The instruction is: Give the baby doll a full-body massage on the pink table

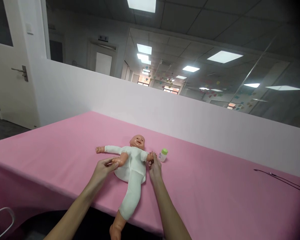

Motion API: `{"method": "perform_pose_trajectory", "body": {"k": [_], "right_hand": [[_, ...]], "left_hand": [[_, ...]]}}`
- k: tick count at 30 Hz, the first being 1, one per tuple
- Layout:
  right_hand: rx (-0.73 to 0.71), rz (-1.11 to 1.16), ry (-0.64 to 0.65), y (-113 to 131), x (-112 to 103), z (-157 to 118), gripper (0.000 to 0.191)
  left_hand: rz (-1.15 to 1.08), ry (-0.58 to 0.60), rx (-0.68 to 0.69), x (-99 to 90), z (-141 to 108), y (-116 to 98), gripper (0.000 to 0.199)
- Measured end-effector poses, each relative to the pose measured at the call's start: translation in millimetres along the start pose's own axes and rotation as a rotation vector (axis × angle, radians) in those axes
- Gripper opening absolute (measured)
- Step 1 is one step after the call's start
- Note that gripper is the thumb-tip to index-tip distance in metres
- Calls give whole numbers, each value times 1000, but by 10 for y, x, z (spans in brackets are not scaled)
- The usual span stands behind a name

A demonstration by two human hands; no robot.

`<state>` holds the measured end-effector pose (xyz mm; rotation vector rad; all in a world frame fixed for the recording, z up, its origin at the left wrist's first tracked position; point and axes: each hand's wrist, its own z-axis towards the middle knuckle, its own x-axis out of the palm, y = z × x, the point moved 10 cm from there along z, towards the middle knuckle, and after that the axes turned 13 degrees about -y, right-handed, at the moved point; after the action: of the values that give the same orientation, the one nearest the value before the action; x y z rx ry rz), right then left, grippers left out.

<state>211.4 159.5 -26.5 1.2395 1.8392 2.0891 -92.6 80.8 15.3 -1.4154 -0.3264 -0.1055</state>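
A baby doll (134,158) with a white cloth body lies on its back on the pink table cover, head toward the wall. One of its legs is bent up, and my left hand (105,167) is closed around the foot, thumb on top. The other leg stretches toward me and its foot hangs past the table's front edge. My right hand (155,166) grips the doll's small hand on the right side, fingers partly hidden from me. Close to the right of that hand stands a small clear bottle (162,156) with a green cap.
Pink cloth (202,186) covers the table. A thin black cable (277,176) lies at its right end. Behind it rises a low white wall (165,113) topped by a large glass pane. A door (12,73) stands at the left, and a white cable loop (8,213) shows at lower left.
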Motion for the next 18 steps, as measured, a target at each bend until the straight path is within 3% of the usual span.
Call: {"method": "perform_pose_trajectory", "body": {"k": [4,7,10,14,18], "right_hand": [[-50,75,-296,93,-403,214,34],[-64,77,-319,123,-463,268,35],[-65,91,-276,134,-366,221,33],[-66,126,-113,167,-92,53,38],[-108,-144,195,134,226,-175,45]], "left_hand": [[184,-28,-1,-591,-430,91,47],[315,99,11,-900,-765,257,38],[317,119,9,-1050,-912,329,37],[280,97,26,-791,-757,184,35],[150,9,41,-296,-287,66,41]]}}
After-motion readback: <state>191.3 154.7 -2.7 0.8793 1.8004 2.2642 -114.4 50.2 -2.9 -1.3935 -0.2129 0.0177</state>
